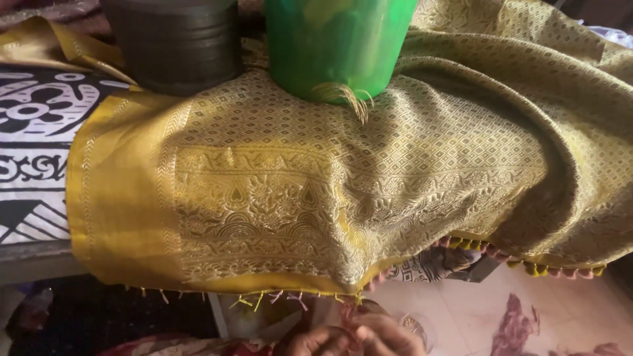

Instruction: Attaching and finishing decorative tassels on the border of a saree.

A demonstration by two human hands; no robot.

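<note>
A gold-yellow woven sari cloth (343,191) hangs over the front edge of a table. Its hem carries a fringe of small yellow and pink tassels (277,300). My left hand (318,341) and my right hand (390,335) are at the bottom edge of the view, just below the hem. Their fingers are curled and meet over a pinkish thread (349,318) that hangs from the fringe. Most of both hands is cut off by the frame. A green plastic container (336,46) and a dark round container (175,43) stand on the cloth at the back.
A black-and-white patterned sheet (33,132) covers the table at the left. A loose tuft of gold threads (349,99) lies at the green container's base. More tassels (554,269) line the hem at the right. Pale tiled floor (461,310) shows below.
</note>
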